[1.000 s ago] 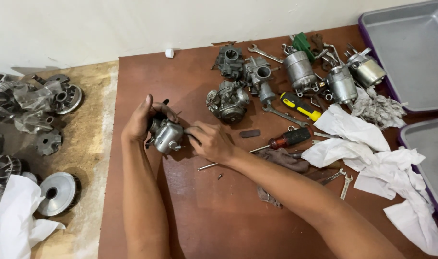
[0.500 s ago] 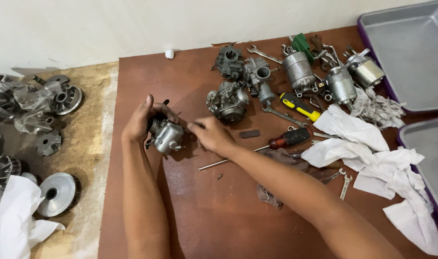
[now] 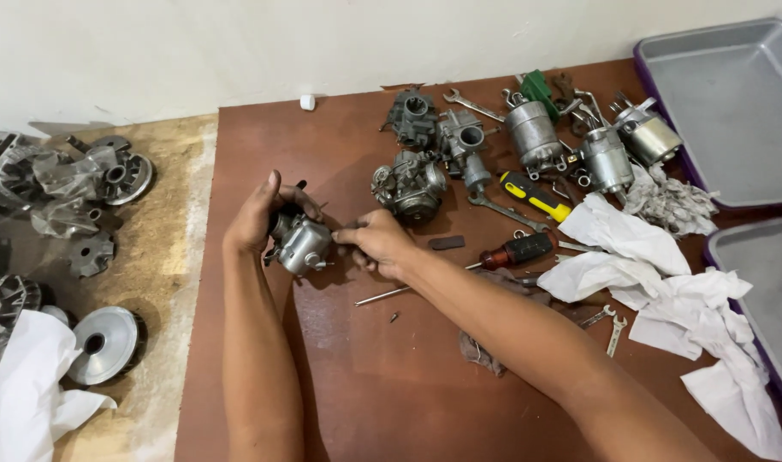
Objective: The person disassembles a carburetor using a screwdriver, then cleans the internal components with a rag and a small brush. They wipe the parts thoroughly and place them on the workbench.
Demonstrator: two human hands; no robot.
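- A small carburetor (image 3: pixel 301 242) of dull silver-grey cast metal, with a rounded bowl and darker fittings on its upper side, is held tilted above the brown board.
- The left hand (image 3: pixel 258 214) cups it from about 10 o'clock, fingers curled over its top.
- The right hand (image 3: pixel 378 244) meets it from 3 o'clock, fingertips pinched at its side on a small dark part too small to make out.
- The carburetor sits left of the board's middle.
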